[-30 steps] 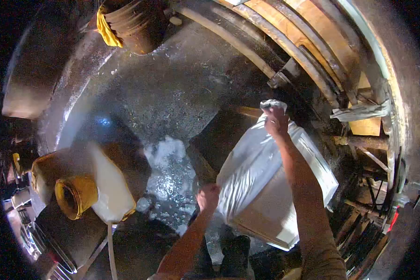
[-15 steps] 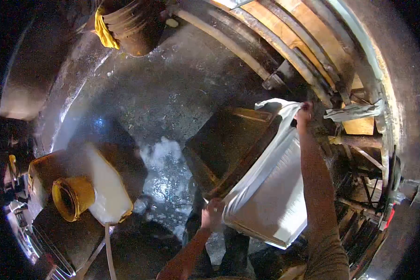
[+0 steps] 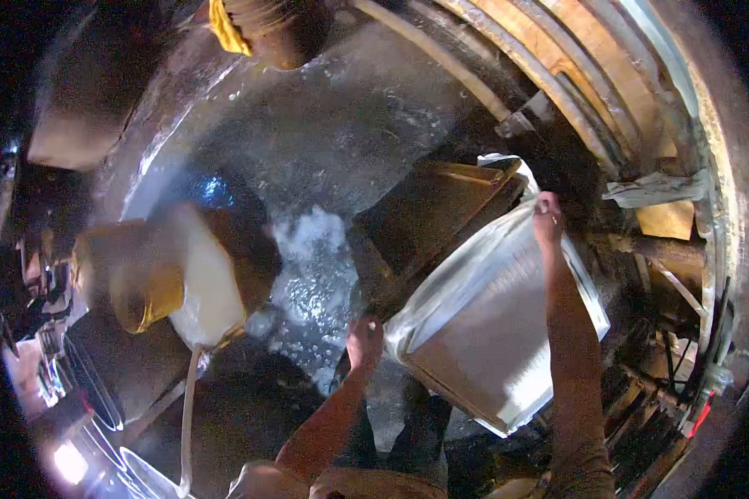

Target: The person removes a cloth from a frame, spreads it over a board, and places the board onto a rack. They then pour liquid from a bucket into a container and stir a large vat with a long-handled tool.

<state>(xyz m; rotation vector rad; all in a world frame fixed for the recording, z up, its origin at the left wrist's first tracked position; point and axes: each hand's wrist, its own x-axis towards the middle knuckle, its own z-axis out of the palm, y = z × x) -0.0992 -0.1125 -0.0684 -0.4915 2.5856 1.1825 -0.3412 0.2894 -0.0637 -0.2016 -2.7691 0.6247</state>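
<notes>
A white cloth lies over a shallow wooden-edged box or frame, its folds bunched along the upper left edge. My right hand is closed on the cloth at the far upper edge. Just left of the cloth's near left corner, my left hand is closed; what its fingers hold, if anything, is hidden. A dark, open wooden box stands directly behind the cloth-covered one, tilted in view.
To the left, a yellow bucket sits beside a vessel of white liquid, with a pale hose hanging from it. White foam covers part of the wet floor. Wooden beams curve along the right, with a rag on them.
The cloth now spreads wider over the frame, with its right border visible. My left hand has moved up and left, away from the cloth's corner. The camera view has shifted.
</notes>
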